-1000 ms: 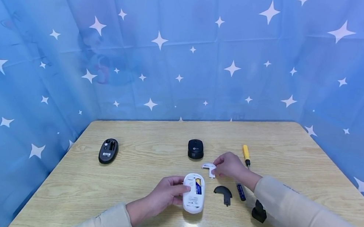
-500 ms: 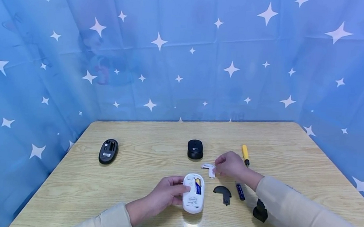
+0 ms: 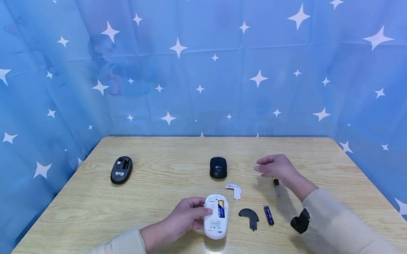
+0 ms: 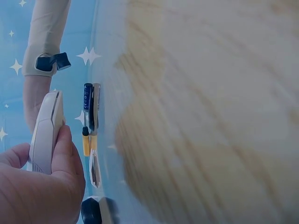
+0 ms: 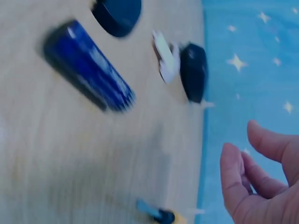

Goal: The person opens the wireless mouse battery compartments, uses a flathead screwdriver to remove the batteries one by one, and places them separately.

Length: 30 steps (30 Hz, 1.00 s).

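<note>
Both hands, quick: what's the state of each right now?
Left hand: closed, holding the white mouse.
Right hand: open, loosely bent, holding nothing.

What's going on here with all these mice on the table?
A person's left hand grips a white mouse, underside showing, its battery compartment uncovered with a battery inside. The right hand holds nothing and, in the head view, partly hides a screwdriver. On the table lie what look like a white cover and a black cover, plus a loose blue battery. Two black mice are farther off, one bottom up with its compartment open.
</note>
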Motion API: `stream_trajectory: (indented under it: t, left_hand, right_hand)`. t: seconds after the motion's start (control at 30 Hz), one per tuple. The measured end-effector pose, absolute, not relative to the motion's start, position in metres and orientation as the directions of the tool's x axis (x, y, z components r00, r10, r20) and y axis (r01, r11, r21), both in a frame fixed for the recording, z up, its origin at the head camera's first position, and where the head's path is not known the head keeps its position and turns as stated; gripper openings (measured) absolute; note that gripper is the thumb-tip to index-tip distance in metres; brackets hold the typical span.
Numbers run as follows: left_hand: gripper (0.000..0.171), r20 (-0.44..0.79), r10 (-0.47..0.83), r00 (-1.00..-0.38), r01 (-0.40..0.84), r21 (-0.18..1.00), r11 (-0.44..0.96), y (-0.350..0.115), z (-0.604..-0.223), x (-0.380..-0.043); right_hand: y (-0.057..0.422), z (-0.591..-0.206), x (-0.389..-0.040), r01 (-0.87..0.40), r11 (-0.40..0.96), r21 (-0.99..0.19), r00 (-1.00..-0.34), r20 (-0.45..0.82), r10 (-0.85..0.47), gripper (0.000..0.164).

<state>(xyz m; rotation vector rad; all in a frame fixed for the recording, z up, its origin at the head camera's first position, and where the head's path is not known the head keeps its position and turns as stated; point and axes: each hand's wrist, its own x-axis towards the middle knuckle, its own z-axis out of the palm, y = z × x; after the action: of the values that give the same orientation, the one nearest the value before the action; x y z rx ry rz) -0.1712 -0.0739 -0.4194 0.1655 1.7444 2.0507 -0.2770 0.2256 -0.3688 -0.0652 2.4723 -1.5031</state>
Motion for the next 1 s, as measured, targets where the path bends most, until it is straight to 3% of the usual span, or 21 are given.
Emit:
stream_trajectory:
  t: [0.4, 1.0]
  left_hand:
    - [0.042, -0.180, 0.405, -0.897, -0.244, 0.963, -0.114, -0.074, -0.418, -0.171]
    - [0.041, -0.177, 0.396, -0.901, -0.240, 0.964, -0.116, -0.073, -0.416, -0.169]
  right_hand:
    - [0.265, -0.373, -0.292, 0.158, 0.435, -0.886, -0.972, -0.217, -0.088, 0.058]
    - [0.287, -0.399, -0.317, 0.265, 0.445, -0.856, -0.962, -0.269, 0.055, 0.059]
